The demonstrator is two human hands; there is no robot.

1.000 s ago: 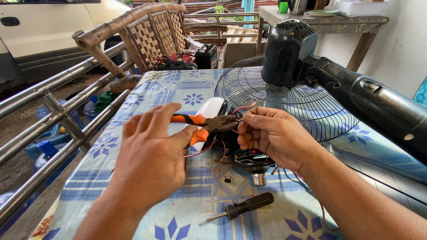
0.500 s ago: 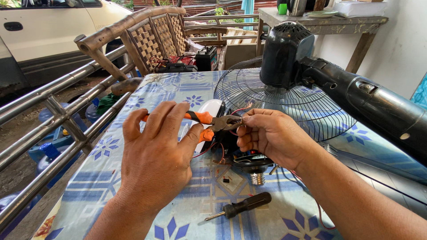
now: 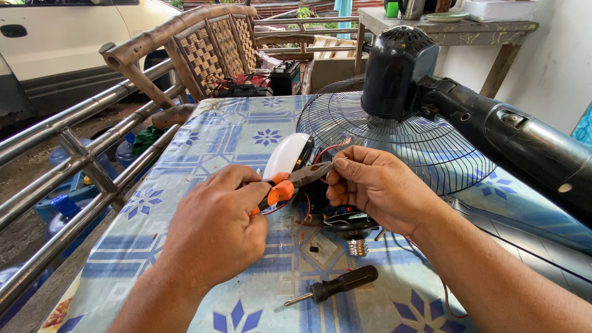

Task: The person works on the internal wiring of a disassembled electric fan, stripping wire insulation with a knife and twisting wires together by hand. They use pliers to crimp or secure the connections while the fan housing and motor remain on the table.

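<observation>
My left hand (image 3: 216,231) grips orange-handled pliers (image 3: 290,184), whose grey jaws point right toward my right hand (image 3: 376,185). That hand pinches thin red wires (image 3: 325,152) at the jaw tips. Under my right hand lies an opened bulb base (image 3: 354,231) with a circuit board and a metal screw cap. Its white dome cover (image 3: 286,155) lies just behind the pliers. All of it rests on a table with a blue flowered cloth (image 3: 228,132).
A black-handled screwdriver (image 3: 336,285) lies near the table's front. A black stand fan (image 3: 444,108) lies across the table at right with its wire grille (image 3: 394,139) behind my hands. A steel railing (image 3: 74,160) runs along the left edge; a bamboo chair (image 3: 203,43) stands beyond.
My left hand has closed its fingers around the pliers' handles, where earlier they were spread out. The pliers' jaws now sit against my right fingers at the wires.
</observation>
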